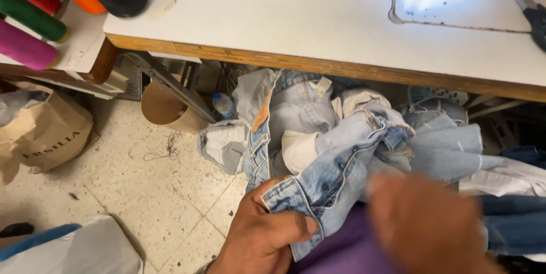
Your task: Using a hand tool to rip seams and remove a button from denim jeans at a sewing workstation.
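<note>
Denim fills the middle of the view: the left hand [259, 240] closes its fingers and thumb around the waistband end of a pair of light blue jeans [335, 166], held low in front of the person, just under the edge of the white sewing table [296, 18]. The right hand [426, 223] is blurred by motion above the same cloth; I cannot tell if its fingers are open or closed, or if they touch the jeans at all.

I judge that the main risk is the heap of jeans [284, 120] behind. The held pair lies against the other pieces, so a pull could drag some of them onto the tiled floor [142, 194], where loose thread is lying. The grip takes only one corner of the waistband, so the heavy cloth could also slip out of it.

For containers: a brown paper bag [45, 132] stands on the floor at left, and its content is not visible. A brown cardboard tube [162, 106] lies under the table with its open end toward the camera, and it looks empty. A small plastic bottle [223, 103] stands near it.
</note>
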